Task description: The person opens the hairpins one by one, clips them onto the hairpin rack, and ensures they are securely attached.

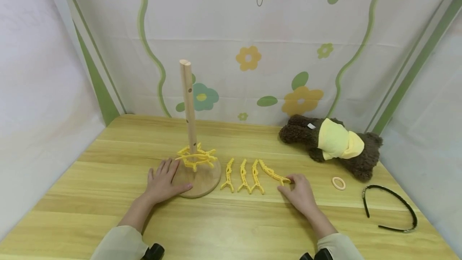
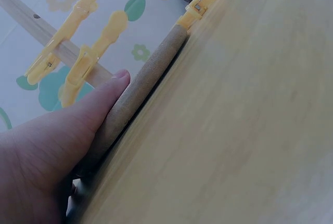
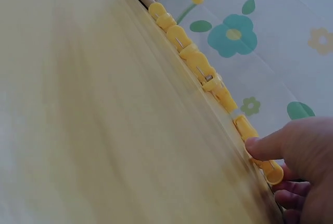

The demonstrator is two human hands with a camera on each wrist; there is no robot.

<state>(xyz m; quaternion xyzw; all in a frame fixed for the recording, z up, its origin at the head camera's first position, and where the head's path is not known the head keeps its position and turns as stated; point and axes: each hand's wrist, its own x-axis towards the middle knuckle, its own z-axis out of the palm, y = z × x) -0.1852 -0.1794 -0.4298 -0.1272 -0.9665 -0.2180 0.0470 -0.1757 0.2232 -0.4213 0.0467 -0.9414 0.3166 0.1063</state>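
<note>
As the head view shows it, left hand (image 1: 164,183): grip spread, fingers reaching towards the far edge of the table (image 1: 231,230), thumb lying on the round wooden base (image 1: 205,185).
Post (image 1: 187,99): upright from the base, left of the table's middle, with yellow clips (image 1: 202,156) around its lower part; how they are fixed cannot be told.
Row of clips (image 1: 243,173): three more yellow ones lying just right of the base, side by side, forked ends towards the near edge.
Held clip (image 1: 273,174): also yellow, slanting away at the row's right, its right end pinched between thumb and fingers of the right hand (image 1: 298,193).
Plush toy (image 1: 335,137): brown, in a yellow top, lying by the far right corner.
Pale ring (image 1: 343,188): flat on the table, between the right hand and the right edge.
Black headband (image 1: 409,208): near the right edge, nearer the person than the toy.
Flowered cloth (image 1: 216,23): hanging behind the far edge.
Left wrist view, thumb: along the base's rim, the other fingers mostly hidden.
Left wrist view, post: two clips show beside it, aslant.
Right wrist view, grip: thumb pressed on the held clip, fingers curled by its end; whether that end is lifted is unclear.
Right wrist view, row: seen edge-on, a metal spring showing.
</note>
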